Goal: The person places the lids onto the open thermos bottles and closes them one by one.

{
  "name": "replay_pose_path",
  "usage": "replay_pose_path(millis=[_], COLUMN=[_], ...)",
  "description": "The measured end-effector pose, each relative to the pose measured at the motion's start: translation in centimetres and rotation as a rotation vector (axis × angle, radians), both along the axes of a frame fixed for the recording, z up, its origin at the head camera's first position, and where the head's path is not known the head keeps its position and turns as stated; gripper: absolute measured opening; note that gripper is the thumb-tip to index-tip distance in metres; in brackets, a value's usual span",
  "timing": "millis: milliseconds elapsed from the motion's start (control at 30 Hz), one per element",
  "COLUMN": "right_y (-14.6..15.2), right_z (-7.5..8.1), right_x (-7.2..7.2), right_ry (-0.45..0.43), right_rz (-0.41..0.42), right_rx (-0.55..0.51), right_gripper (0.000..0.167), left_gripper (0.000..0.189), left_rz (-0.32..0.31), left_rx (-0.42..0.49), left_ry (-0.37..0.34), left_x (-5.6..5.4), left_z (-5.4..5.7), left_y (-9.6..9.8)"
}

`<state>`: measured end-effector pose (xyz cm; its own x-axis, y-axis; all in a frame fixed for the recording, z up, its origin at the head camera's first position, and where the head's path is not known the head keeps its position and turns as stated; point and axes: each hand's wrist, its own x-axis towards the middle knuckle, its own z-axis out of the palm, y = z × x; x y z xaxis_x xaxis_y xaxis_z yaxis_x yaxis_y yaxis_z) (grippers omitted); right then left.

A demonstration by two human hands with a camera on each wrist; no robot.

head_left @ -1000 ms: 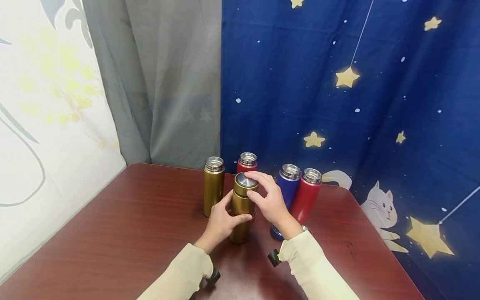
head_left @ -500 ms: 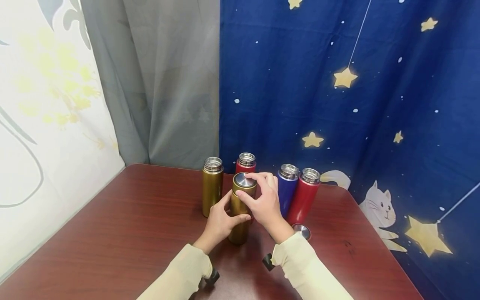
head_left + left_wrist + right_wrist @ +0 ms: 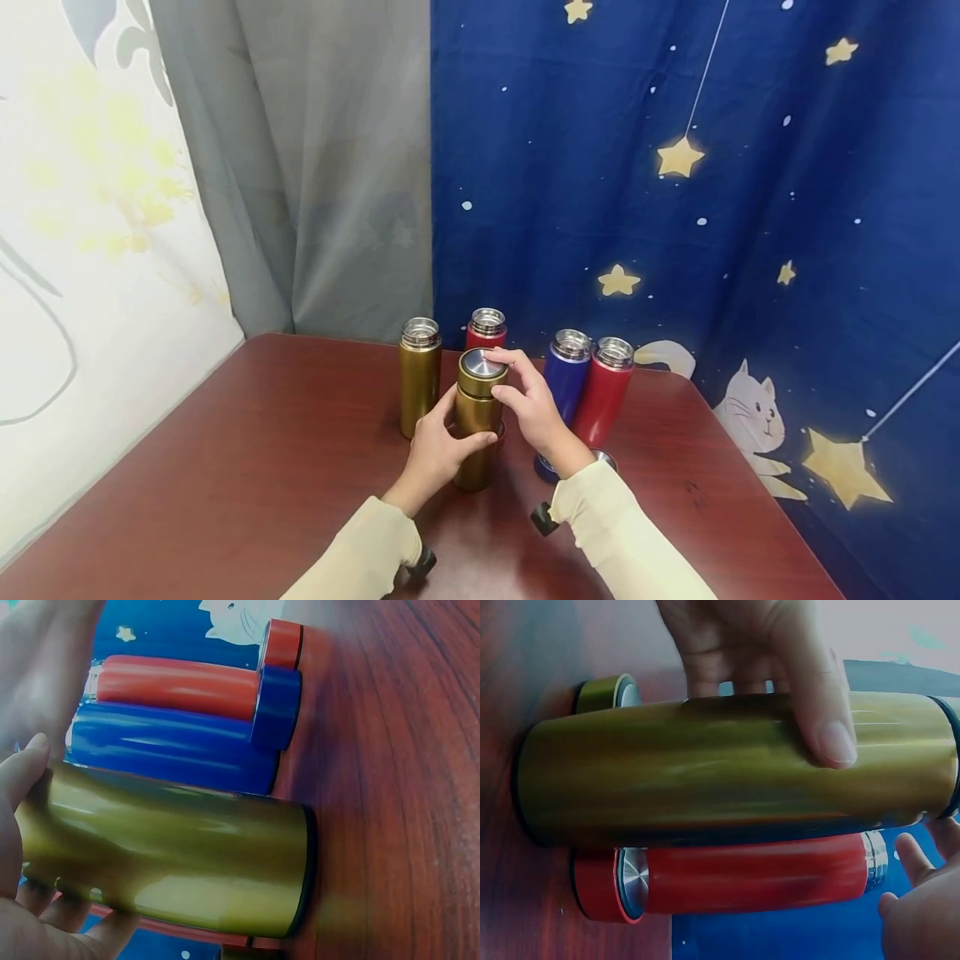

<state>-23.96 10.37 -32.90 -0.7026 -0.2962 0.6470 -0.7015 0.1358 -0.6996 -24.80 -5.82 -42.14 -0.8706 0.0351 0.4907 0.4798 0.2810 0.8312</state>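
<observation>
A gold thermos flask point(image 3: 475, 421) stands upright on the table in front of me, with a gold lid point(image 3: 478, 385) with a steel disc on top. My left hand point(image 3: 435, 457) grips the body from the left, its thumb across the near side. In the right wrist view, that hand's thumb point(image 3: 826, 727) lies over the gold wall. My right hand point(image 3: 536, 408) holds the lid from the right, one finger reaching over its top and the thumb at its lower edge. Its other fingers are partly hidden.
Lidless flasks stand behind: gold point(image 3: 420, 387), red point(image 3: 486, 340), blue point(image 3: 567, 375) and another red point(image 3: 606, 392). Loose lids lie at their feet: a blue lid point(image 3: 276, 709), a red lid point(image 3: 283, 645), another red lid point(image 3: 600, 885) and a gold lid point(image 3: 596, 695). Curtains hang beyond the table.
My right hand twisted around the lid toward the left, then came back to the right to about its earlier position. My left hand keeps its grip, and the flask stays put.
</observation>
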Motion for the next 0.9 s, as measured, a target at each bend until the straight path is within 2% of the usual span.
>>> replay_pose_path(millis=[100, 267, 400, 500, 600, 700, 833, 900], right_y=[-0.3, -0.3, 0.0, 0.4, 0.6, 0.7, 0.6, 0.4], right_z=[0.4, 0.6, 0.6, 0.5, 0.3, -0.9, -2.7, -3.0], right_x=[0.6, 0.6, 0.5, 0.4, 0.3, -0.7, -2.4, -2.8], right_ry=[0.002, 0.017, 0.029, 0.035, 0.051, 0.096, 0.2, 0.259], right_rz=[-0.007, -0.008, -0.007, -0.016, -0.04, -0.078, -0.151, -0.194], right_rx=[0.005, 0.012, 0.011, 0.017, 0.047, 0.062, 0.049, 0.053], right_gripper=[0.036, 0.036, 0.036, 0.036, 0.037, 0.038, 0.041, 0.042], left_gripper=[0.088, 0.088, 0.09, 0.086, 0.08, 0.078, 0.079, 0.078], left_rz=[0.016, -0.009, -0.091, -0.177, -0.224, -0.234, -0.254, -0.264], left_rx=[-0.015, -0.024, -0.008, 0.031, 0.058, 0.064, 0.063, 0.062], left_ry=[-0.009, -0.039, -0.064, -0.043, -0.003, 0.015, 0.016, 0.021], left_x=[0.2, 0.4, 0.1, -0.4, -0.9, -1.3, -1.6, -1.0], left_z=[0.0, 0.6, 1.3, 1.9, 2.1, 2.0, 2.0, 2.8], left_y=[-0.2, -0.3, -0.3, -0.1, -0.3, -0.7, -1.1, -1.3])
